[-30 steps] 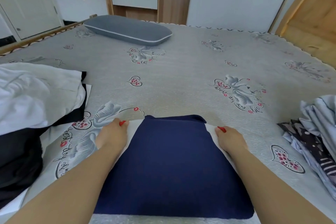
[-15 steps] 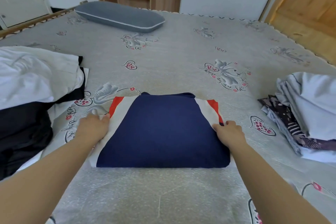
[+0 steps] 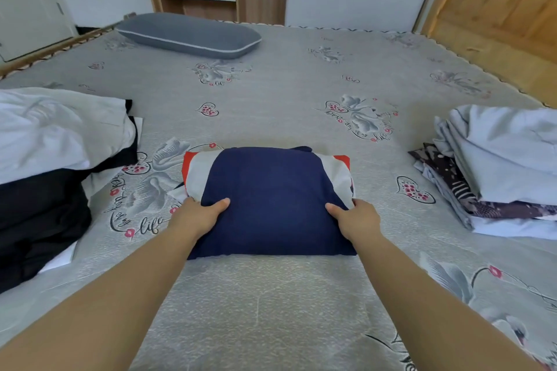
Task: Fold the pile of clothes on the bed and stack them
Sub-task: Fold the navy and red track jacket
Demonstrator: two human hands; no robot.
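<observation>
Navy folded garment (image 3: 271,199) with white and red side panels lies mid-bed (image 3: 286,93), both arms reaching straight out to it. Left hand (image 3: 199,214) and right hand (image 3: 355,218) grip its near sides, thumbs lying on top, fingers tucked beneath the cloth.

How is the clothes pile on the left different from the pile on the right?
The left pile is white cloth over black; the right pile is pale blue over dark patterned cloth. The left pile looks loose and rumpled; the right pile shows flatter, stacked layers. Both lie on the bed, untouched by either hand.
</observation>
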